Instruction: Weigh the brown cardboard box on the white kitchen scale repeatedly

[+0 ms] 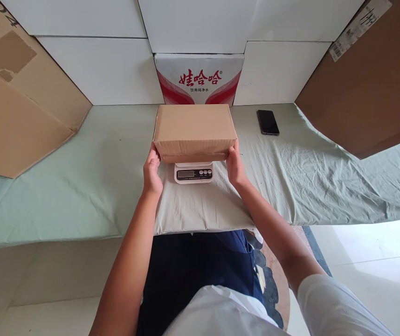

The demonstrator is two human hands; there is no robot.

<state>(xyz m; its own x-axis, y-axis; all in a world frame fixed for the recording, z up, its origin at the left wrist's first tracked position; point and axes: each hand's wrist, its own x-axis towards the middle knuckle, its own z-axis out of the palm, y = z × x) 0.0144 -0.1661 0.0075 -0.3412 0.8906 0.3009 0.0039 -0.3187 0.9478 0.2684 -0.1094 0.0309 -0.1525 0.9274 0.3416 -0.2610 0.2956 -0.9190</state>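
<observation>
A closed brown cardboard box (195, 122) is over a small white kitchen scale (195, 179). Only the scale's front panel shows, with a dark display and several round buttons; the box hides the rest, and whether it rests fully on the scale I cannot tell. My left hand (153, 172) grips the box at its near left corner, thumb along the side. At the near right corner, my right hand (234, 164) grips it too, with the fingers partly tucked beneath or behind it.
A black smartphone (267, 122) lies on the green tablecloth (116, 177), right of the box. Behind stands a white and red carton (200, 77) against white panels. Large cardboard sheets flank the table, one on the left (28, 107) and one on the right (371, 88).
</observation>
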